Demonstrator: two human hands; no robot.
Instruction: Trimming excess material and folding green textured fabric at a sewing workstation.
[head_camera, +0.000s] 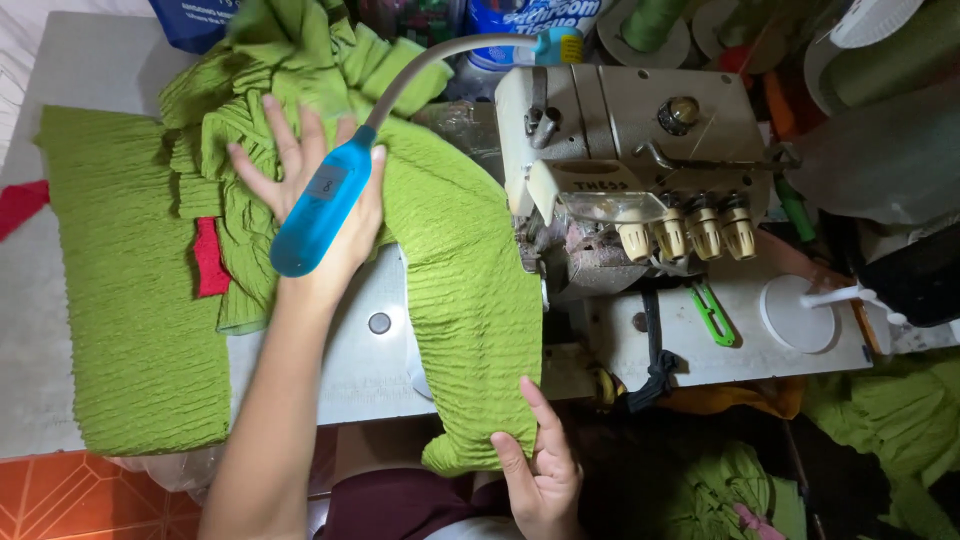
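Green crinkled fabric (470, 290) covers left and centre of frame, draped off the table (60, 400) edge toward bottom centre. Sewing machine (630, 180), upper right. Blue lamp (320, 205) on a bent neck crosses the left hand (310, 200). That hand lies flat, fingers spread, on bunched fabric at upper left. Right hand (540, 470), bottom centre, pinches the hanging fabric end between thumb and fingers.

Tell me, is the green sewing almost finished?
Partly, it seems. A heap of green pieces already lies behind the sewing machine, under the left hand. One green strip hangs off the table edge, its end pinched by the right hand. More green cloth lies on the right.
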